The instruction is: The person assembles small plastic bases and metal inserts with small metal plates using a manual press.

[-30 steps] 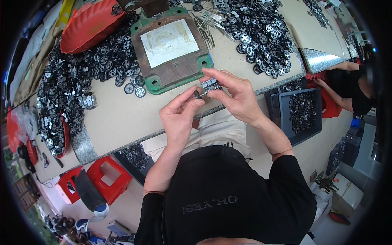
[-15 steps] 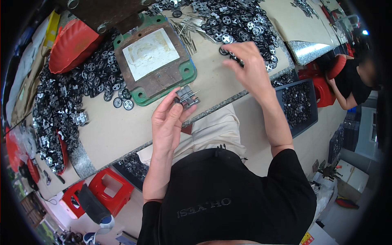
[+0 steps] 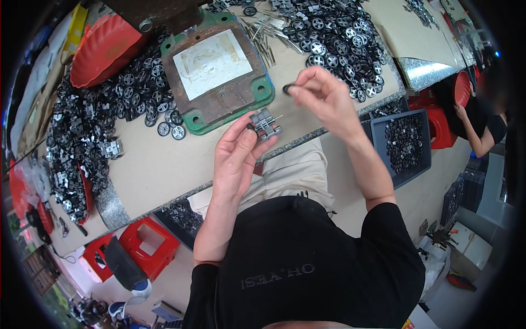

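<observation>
My left hand (image 3: 234,159) is closed around a small grey toy car chassis (image 3: 265,124) near the table's front edge. A thin metal axle (image 3: 277,118) pokes out of the chassis toward the right, and a black wheel (image 3: 251,127) shows by my left thumb. Up and to the right, my right hand (image 3: 331,107) pinches a small black wheel (image 3: 287,89) between thumb and fingertips, apart from the chassis. Loose wheels (image 3: 350,49) are heaped beyond my right hand, beside a scatter of thin metal axles (image 3: 268,33).
A green-cornered press base (image 3: 197,122) with a white plate (image 3: 211,63) stands ahead. Leftward lie more wheels (image 3: 129,98), chassis parts (image 3: 66,142) and a red ribbed basin (image 3: 104,49). A grey crate (image 3: 402,176) sits off the table's right side; another person (image 3: 482,140) holds a red basin.
My right hand has drawn back from the wheel heap toward the chassis, now with a wheel visible in its pinch. My left hand still holds the chassis; the whole view has shifted slightly.
</observation>
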Demonstrator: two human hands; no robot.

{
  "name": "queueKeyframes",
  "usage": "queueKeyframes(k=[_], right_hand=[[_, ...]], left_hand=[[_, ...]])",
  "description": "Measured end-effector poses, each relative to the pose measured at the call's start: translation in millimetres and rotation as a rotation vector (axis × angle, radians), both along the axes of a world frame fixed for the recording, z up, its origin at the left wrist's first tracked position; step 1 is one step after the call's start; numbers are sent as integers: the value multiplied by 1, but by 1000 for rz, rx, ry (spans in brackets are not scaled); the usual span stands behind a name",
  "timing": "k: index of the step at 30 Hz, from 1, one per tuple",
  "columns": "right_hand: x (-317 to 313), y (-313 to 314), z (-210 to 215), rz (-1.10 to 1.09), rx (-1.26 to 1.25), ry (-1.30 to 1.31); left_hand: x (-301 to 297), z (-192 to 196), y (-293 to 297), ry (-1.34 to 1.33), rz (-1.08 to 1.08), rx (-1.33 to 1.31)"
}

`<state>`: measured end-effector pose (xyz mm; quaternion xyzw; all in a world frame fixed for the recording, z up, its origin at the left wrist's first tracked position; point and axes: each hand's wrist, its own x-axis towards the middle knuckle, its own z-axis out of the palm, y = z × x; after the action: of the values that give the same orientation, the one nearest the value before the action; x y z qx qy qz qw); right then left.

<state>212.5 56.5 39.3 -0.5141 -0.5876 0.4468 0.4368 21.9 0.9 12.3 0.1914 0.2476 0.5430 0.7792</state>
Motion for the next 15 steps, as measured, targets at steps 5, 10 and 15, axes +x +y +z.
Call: queueKeyframes(k=[5,10,15], right_hand=[[-14,-18,12,171,-305,354],[-5,-15,6,337,-366,473],[3,-9,-3,424,-201,414]], left_hand=[[0,-4,0,68,15,-14],[-1,-5,-4,75,13,-21],[-1,-5,-6,-19,-17,-69]])
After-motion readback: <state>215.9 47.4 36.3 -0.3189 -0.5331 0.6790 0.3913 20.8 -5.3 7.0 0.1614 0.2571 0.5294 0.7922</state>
